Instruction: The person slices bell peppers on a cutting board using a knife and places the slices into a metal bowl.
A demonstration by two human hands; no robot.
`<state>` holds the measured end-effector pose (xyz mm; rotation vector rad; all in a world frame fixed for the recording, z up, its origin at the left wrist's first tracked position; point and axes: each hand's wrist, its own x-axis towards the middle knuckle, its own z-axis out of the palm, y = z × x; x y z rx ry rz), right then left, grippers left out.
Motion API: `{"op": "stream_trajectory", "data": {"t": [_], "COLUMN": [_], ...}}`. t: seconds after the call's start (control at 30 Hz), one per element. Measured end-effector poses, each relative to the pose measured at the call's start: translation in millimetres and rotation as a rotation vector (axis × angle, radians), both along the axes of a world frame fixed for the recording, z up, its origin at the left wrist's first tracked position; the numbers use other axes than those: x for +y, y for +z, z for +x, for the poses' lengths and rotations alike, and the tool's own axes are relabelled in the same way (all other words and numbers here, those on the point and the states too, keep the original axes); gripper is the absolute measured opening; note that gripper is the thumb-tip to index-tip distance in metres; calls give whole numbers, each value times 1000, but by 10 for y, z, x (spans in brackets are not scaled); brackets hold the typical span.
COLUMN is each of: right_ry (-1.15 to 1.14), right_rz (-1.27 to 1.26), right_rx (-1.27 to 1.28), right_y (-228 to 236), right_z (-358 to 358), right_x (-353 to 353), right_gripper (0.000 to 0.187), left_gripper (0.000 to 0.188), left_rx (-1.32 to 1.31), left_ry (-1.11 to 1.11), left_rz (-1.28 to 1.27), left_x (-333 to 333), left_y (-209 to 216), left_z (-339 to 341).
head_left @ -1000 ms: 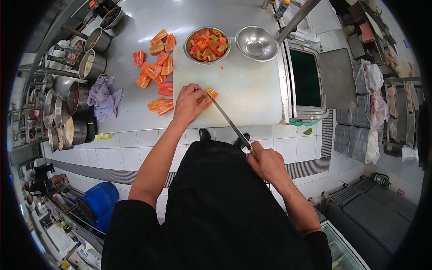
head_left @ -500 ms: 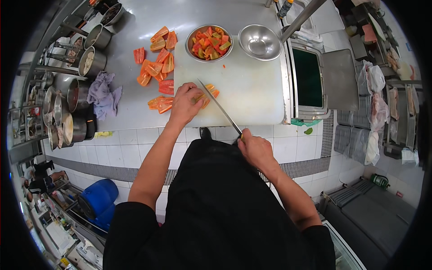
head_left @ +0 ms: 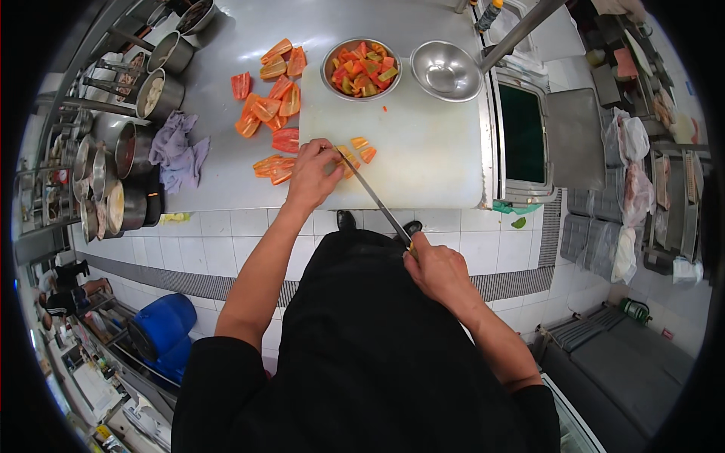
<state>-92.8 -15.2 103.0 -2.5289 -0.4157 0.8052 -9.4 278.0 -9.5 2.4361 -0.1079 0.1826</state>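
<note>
My right hand (head_left: 439,268) grips the handle of a long kitchen knife (head_left: 371,193), its blade slanting up and left across the white cutting board (head_left: 434,151). Under the fingers of my left hand (head_left: 313,172), curled close to the blade, orange pepper pieces (head_left: 348,157) lie pressed on the board. Two cut orange pieces (head_left: 368,154) rest just right of the blade. Beside my left hand, opened pepper halves (head_left: 273,167) and a red one (head_left: 285,140) lie at the board's left edge. More halves (head_left: 264,108) spread over the steel table beyond.
A steel bowl of chopped peppers (head_left: 362,69) stands at the board's far edge, next to a bare steel bowl (head_left: 447,71). A purple cloth (head_left: 178,151) and several pots (head_left: 160,94) line the left side. An open green-lined bin (head_left: 521,128) adjoins the board's right.
Cut pepper pieces now lie separated to the right of the blade. The knife has shifted slightly left over the pepper, and the view has moved a little.
</note>
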Motion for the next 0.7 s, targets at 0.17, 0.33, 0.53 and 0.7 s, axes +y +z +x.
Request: {"op": "stream_trajectory", "data": {"t": [0.17, 0.33, 0.53, 0.7], "right_ry": [24, -45, -334, -490], "right_rz": [60, 38, 405, 531], "right_rx": [-128, -36, 257, 558], "right_y": [-546, -543, -671, -812], "right_z": [163, 228, 200, 228], "right_x": [260, 313, -258, -361], "right_gripper": [24, 25, 25, 24], "left_gripper": [20, 20, 58, 79], "left_rx": [-23, 91, 217, 348], "left_ry": [-6, 98, 78, 38], "left_rz": [27, 52, -35, 109], "left_x": [-23, 216, 183, -387], "left_y": [17, 62, 157, 421], "left_z": [25, 158, 227, 222]}}
